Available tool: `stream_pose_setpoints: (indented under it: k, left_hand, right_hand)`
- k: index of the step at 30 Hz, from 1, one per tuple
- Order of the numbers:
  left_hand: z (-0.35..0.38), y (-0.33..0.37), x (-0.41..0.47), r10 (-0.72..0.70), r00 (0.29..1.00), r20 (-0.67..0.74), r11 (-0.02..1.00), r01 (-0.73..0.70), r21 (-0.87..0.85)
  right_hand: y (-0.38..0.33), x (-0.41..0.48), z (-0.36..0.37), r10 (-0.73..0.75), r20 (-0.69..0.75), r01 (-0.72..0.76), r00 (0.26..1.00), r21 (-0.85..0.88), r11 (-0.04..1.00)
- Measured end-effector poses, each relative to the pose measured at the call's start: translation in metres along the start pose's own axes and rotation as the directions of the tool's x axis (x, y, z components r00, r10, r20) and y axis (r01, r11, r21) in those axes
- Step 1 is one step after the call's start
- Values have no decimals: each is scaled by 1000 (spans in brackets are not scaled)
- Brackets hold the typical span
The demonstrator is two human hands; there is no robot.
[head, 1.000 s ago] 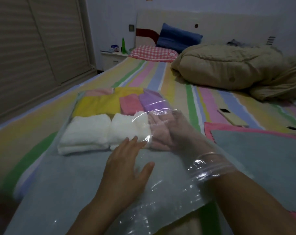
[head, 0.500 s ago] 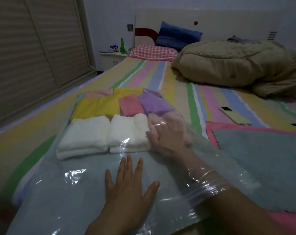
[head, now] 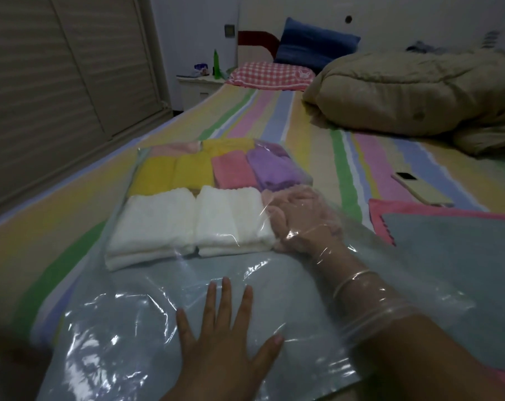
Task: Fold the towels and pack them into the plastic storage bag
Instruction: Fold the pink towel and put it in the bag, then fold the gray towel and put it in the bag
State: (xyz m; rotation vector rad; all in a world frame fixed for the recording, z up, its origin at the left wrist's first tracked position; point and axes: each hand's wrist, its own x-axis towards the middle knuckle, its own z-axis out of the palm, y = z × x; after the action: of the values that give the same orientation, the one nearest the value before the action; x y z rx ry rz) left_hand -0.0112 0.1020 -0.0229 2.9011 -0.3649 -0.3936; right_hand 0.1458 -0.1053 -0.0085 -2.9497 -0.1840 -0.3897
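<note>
The plastic storage bag [head: 129,328] lies flat on the striped bed [head: 346,169], mouth toward the near edge and closed end toward the headboard. It is already well filled: two white towels [head: 155,224] sit side by side in the nearest row, with yellow towels [head: 173,175], a pink towel [head: 231,172] and a purple towel [head: 274,169] packed behind them. The right hand [head: 300,218] is inside the bag to the forearm and rests on a pale pink towel [head: 270,198] that touches the right-hand white one. Its fingers reach forward, but glare on the film hides whether they curl round the cloth, so I cannot tell. The left hand [head: 225,340] lies on top of the bag near its mouth, palm down, fingers straight and spread, gripping nothing and only pressing the film flat. The towels look soft, light and springy. A folded one will likely slump open if lifted by a corner, so it is best taken across the fold with the whole hand, or slid along. The film is thin, slick and crinkly. It probably clings to the arm and drags, so the flat left hand near the mouth is a sensible anchor. A grey towel with a pink border [head: 462,250] lies spread out toward the bed's right edge, seemingly not yet folded, with a phone [head: 422,189] beyond it and a bunched duvet [head: 404,96] nearer the headboard.
</note>
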Motion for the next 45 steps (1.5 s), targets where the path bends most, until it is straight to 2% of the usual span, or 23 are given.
stream_pose_setpoints:
  k: [1, 3, 6, 8, 11, 13, 15, 16, 18, 20, 22, 24, 27, 29, 35, 40, 43, 45]
  left_hand:
    - [2, -2, 1, 18, 999, -41, 1000, -18, 7]
    - [-3, -7, -3, 31, 1000, 1, 1000, -31, -6]
    - [-2, -8, -1, 45, 998, -34, 999, -45, -5]
    - [-16, -6, -6, 17, 998, 56, 999, -15, -47]
    - [-31, 15, -12, 17, 999, -31, 999, -18, -38]
    - [-31, 44, -13, 93, 980, -176, 993, -105, -60]
    - [-26, 85, -13, 229, 911, -342, 940, -298, -164]
    - [-23, 108, -14, 305, 855, -420, 889, -414, -197]
    - [-14, 159, -18, 451, 721, -526, 792, -595, -136]
    - [-4, 207, -18, 567, 640, -519, 714, -696, -78]
    - [5, 250, -9, 648, 616, -448, 677, -736, -32]
    - [9, 269, 6, 686, 639, -348, 689, -724, 30]
    - [12, 293, 20, 677, 720, -151, 735, -670, 103]
    - [17, 296, 19, 631, 774, -45, 771, -620, 148]
    - [37, 299, 11, 569, 810, -142, 821, -552, 143]
    - [55, 304, 2, 497, 813, -304, 867, -484, 122]
    - [60, 305, 1, 440, 850, -289, 898, -416, 142]
    - [61, 303, 1, 381, 892, -244, 923, -350, 161]
  right_hand:
    - [-1, -2, -4, 9, -1, -9, 1000, -3, 1000]
    - [-6, -8, -5, 10, -52, -8, 999, 24, 1000]
    - [-5, -26, 3, 30, 61, -25, 998, -69, 997]
    - [-2, -49, 0, 103, 102, -100, 989, -38, 994]
    - [4, -112, -16, 58, 142, -51, 988, -54, 997]
    - [11, -163, -41, 32, 263, -32, 964, -3, 999]
    - [21, -214, -73, -4, 373, -36, 928, 102, 994]
    - [27, -237, -89, -50, 348, -13, 936, 178, 984]
    - [46, -280, -117, -114, 271, 19, 956, 331, 944]
    - [82, -309, -139, -14, 212, -76, 977, 413, 907]
    - [140, -335, -152, 103, 36, -109, 994, 336, 936]
    - [195, -351, -157, 171, -128, -150, 977, 157, 976]
    - [275, -383, -169, 334, -39, -336, 942, -68, 939]
    - [311, -403, -172, 426, -15, -423, 905, -153, 893]
    - [359, -435, -177, 624, -322, -699, 712, -246, 671]
    - [381, -449, -191, 783, -379, -866, 492, -120, 486]
    - [389, -454, -200, 810, -376, -889, 450, -103, 446]
    - [391, -455, -200, 812, -351, -884, 467, -211, 417]
